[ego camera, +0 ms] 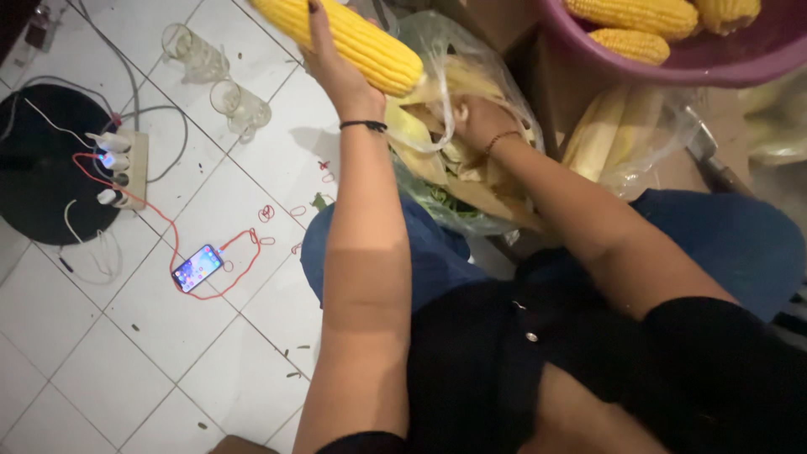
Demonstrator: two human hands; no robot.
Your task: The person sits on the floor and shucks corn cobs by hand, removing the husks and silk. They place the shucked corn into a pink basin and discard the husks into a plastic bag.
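My left hand (334,69) grips a peeled yellow corn cob (353,38) held out over the white tiled floor, its tip toward the plastic bag. My right hand (477,118) is closed on pale corn husks (437,155) inside a clear plastic bag (471,50) that rests against my knees. A purple basin (672,63) at the top right holds several peeled cobs (635,15).
Two glass mugs (214,80) lie on the tiles at the upper left. A power strip (126,168) with chargers and a phone (197,267) on a red cable sit left of my knee. A round black object (42,168) lies at the far left. A second clear bag (622,134) of husks sits under the basin.
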